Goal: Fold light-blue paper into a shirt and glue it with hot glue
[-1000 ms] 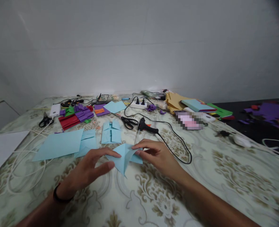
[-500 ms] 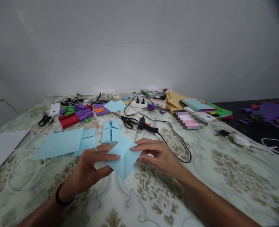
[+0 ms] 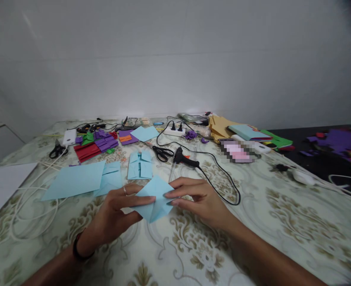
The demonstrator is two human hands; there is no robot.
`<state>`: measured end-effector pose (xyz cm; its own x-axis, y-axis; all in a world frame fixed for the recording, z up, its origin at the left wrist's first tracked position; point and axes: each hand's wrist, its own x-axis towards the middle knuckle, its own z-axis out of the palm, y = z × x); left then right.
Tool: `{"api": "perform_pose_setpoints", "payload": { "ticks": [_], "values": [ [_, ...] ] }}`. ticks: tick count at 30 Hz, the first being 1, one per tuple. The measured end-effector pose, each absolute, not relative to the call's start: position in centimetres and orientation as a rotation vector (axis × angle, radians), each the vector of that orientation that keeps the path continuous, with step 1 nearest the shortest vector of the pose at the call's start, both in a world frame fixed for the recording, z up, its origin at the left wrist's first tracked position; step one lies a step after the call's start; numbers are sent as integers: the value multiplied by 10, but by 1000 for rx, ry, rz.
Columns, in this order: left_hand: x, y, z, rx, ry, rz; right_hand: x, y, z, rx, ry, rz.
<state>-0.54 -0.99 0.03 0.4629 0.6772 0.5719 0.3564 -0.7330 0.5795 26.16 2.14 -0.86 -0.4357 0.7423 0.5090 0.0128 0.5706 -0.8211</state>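
A creased light-blue sheet of paper (image 3: 151, 212) is held between both hands, one corner pointing toward me. My left hand (image 3: 120, 208), with a ring and a dark wristband, grips its left side; the index finger lies across the top face. On the opposite edge, my right hand (image 3: 197, 196) pinches the paper between thumb and fingers. Just beyond sits a folded light-blue paper piece (image 3: 139, 166). To the left are a flat light-blue sheet (image 3: 74, 180) and another folded blue piece (image 3: 111, 180) partly under it.
A black glue gun (image 3: 186, 159) with its cord and black scissors (image 3: 162, 153) lie beyond my hands. A power strip (image 3: 175, 131), a phone (image 3: 238, 152), purple folded papers (image 3: 105, 143) and a red folded paper (image 3: 86, 151) are farther back. White cable (image 3: 34, 238) loops at left.
The blue paper has turned slightly, its near corner shifting left. My left index finger has slid farther right across it, and my right fingers have moved a little inward.
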Motion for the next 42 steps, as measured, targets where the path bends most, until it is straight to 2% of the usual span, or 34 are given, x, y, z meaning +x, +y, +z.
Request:
{"api": "perform_pose_setpoints", "payload": {
  "ticks": [6, 16, 20, 26, 35, 42],
  "values": [
    [-3, -15, 2, 2170, 925, 1228, 260, 19, -6, -625, -1780, 1038],
    [0, -13, 1, 1824, 1029, 832, 254, 15, -11, -643, -1916, 881],
    [2, -10, -2, 1771, 961, 933, 253, 13, -10, -634, -1894, 887],
    [-3, -11, -14, 1765, 1152, 1121, 253, 13, -12, -674, -1831, 910],
    [6, -15, 2, 1861, 1084, 1031, 250, 10, -16, -774, -1732, 1076],
    [4, -18, -7, 1912, 1331, 1102, 244, 10, -21, -794, -1445, 1487]
  ]
}}
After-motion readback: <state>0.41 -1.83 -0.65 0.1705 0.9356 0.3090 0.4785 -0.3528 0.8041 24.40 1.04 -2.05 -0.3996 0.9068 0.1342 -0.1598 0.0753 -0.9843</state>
